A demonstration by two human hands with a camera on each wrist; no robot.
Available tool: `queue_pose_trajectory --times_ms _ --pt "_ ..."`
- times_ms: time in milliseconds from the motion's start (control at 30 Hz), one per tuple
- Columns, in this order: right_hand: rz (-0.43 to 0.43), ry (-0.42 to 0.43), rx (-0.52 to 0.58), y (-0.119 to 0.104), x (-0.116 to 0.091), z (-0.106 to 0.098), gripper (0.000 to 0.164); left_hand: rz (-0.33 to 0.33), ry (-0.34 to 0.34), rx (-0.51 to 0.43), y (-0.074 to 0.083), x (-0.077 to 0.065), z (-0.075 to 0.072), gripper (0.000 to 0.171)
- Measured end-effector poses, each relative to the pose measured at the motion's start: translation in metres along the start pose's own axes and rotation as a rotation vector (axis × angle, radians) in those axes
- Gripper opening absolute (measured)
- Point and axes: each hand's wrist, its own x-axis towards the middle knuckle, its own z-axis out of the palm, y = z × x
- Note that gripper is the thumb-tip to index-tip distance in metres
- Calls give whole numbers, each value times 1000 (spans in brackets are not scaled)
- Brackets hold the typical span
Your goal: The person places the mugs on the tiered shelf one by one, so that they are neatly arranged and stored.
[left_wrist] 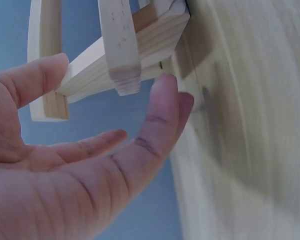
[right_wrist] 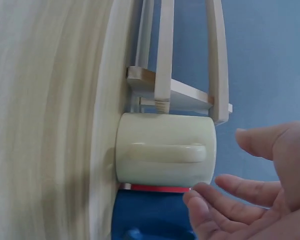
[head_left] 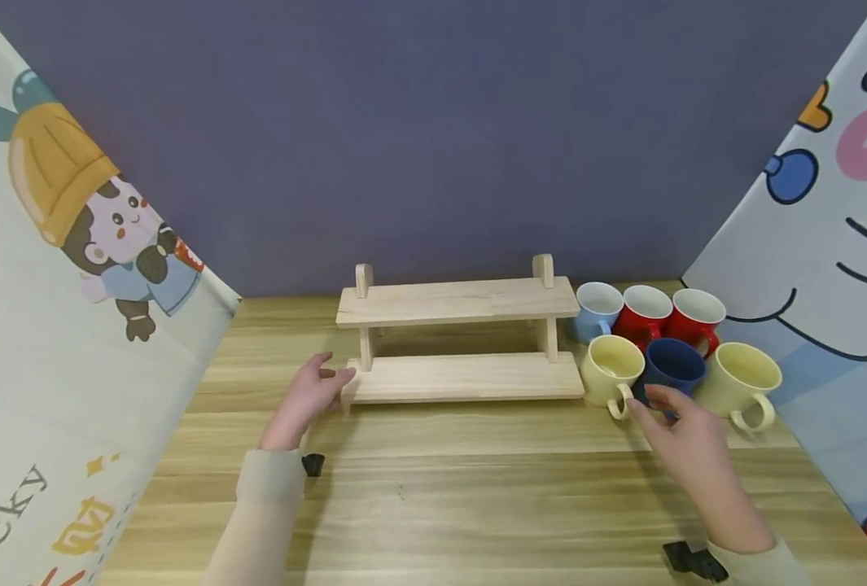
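Note:
A two-tier wooden shelf (head_left: pixel 462 378) stands on the table against the back wall. My left hand (head_left: pixel 308 399) is at the shelf's left end, fingers spread and loosely bent. In the left wrist view the thumb (left_wrist: pixel 52 70) overlaps the shelf's end. To the right of the shelf, a small pale yellow mug (head_left: pixel 612 362) has its handle turned toward me. My right hand (head_left: pixel 689 431) reaches in by that handle, with thumb and fingers apart. From the right wrist, the yellow mug (right_wrist: pixel 165 130) stands just beyond the fingertips (right_wrist: pixel 195 197), and a dark blue mug (right_wrist: pixel 150 212) is beside it.
Behind the yellow mug are a light blue mug (head_left: pixel 597 305) and two red mugs (head_left: pixel 645 313), white inside. A dark blue mug (head_left: pixel 673 364) and a larger yellow mug (head_left: pixel 741 376) complete the front row. Printed panels (head_left: pixel 843 268) border the table on both sides.

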Motion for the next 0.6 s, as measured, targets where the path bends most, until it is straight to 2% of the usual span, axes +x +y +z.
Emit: queue_pose_trajectory --times_ms 267,400,600 --pt "12 -92 43 10 3 6 45 5 -44 -71 -6 8 8 78" --pt "21 -127 23 13 5 8 46 7 -61 -68 -7 12 9 76" --pt "88 -246 37 19 11 12 56 -5 -58 -23 -3 17 10 73"
